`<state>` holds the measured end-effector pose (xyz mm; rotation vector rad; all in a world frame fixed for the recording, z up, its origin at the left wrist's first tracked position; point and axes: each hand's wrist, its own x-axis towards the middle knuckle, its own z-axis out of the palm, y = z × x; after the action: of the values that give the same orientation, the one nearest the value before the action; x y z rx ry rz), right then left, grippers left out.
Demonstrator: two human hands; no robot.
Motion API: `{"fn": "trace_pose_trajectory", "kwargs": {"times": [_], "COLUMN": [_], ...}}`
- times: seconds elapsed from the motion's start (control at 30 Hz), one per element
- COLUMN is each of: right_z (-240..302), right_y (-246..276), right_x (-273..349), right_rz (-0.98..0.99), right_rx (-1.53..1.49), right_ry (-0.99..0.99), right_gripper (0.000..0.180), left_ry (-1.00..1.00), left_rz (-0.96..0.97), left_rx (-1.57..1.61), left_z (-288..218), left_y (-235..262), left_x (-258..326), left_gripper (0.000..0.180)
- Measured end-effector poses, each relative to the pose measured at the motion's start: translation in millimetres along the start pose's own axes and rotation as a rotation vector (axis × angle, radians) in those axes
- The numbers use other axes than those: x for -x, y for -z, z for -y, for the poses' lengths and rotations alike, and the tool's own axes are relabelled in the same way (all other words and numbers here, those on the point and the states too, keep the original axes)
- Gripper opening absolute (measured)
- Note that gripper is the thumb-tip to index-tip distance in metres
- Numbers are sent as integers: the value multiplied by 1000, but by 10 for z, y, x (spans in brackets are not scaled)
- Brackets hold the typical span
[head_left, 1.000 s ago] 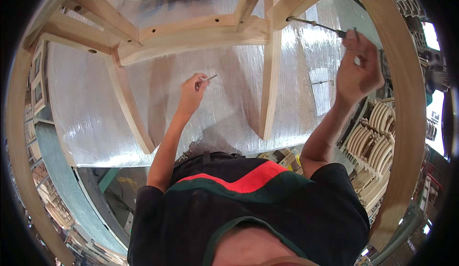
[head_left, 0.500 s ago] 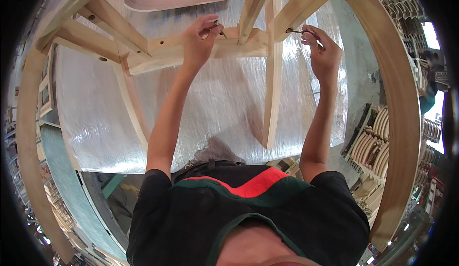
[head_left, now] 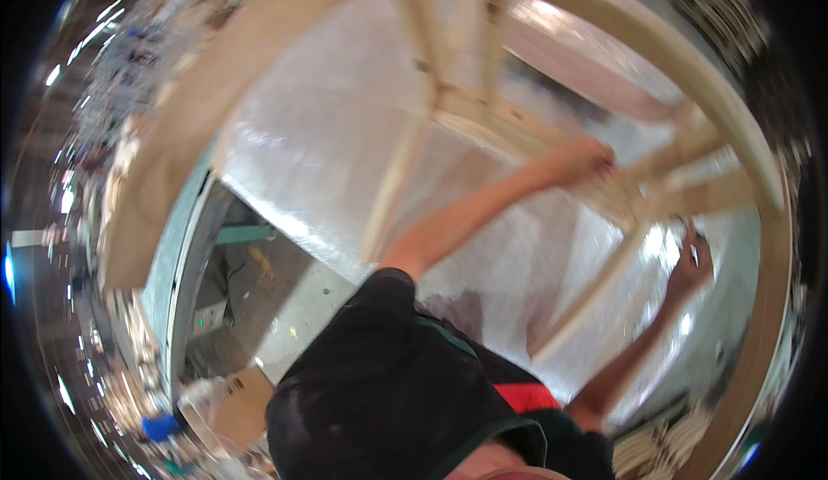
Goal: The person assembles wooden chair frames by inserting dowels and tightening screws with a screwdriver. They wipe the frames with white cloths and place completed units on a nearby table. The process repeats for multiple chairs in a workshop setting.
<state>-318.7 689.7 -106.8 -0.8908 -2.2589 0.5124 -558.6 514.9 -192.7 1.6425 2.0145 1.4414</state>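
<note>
A pale wooden furniture frame [head_left: 780, 307] with a curved outer rail stands over a film-wrapped surface [head_left: 319, 126]. My left hand [head_left: 582, 161] is closed beside its crossbar [head_left: 496, 126]; blur hides what its fingers hold. To the right, my right hand [head_left: 693, 264] is pinched just below a short wooden brace [head_left: 703, 197]. A small dark piece shows at its fingertips, too smeared to name. One slat [head_left: 595, 290] slants down between my forearms, another [head_left: 398, 182] to the left of them.
Stacks of curved wooden parts [head_left: 660, 441] lie at the lower right. A cardboard box [head_left: 237, 407] and a blue item [head_left: 160, 428] sit at the lower left, near a green-grey panel edge [head_left: 177, 247]. A pinkish curved board [head_left: 586, 66] lies beyond the crossbar.
The whole view has swung round, so the frame and my arms appear tilted and further right. Earlier, small metal pieces showed in my left fingers and a thin metal rod ran from my right to a hole.
</note>
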Motion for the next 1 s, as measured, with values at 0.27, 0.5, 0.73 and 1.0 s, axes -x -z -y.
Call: {"fn": "trace_pose_trajectory", "kwargs": {"times": [0.27,0.5,0.73,1.0], "right_z": [-159,-145,-163,-122], "right_y": [-93,-314,-326,-258], "right_x": [-4,85,64,-13], "right_rz": [14,-134,-241,-149], "right_rx": [-256,-150,1,89], "right_ry": [-71,57,93,55], "right_gripper": [22,15,15,28], "left_ry": [-92,51,-64,-69], "left_rz": [62,315,217,271], "left_rx": [-55,-376,-321,-325], "left_z": [-128,-288,-342,-401], "left_y": [97,315,276,279], "left_x": [-263,-339,-367,-375], "left_gripper": [18,23,12,17]}}
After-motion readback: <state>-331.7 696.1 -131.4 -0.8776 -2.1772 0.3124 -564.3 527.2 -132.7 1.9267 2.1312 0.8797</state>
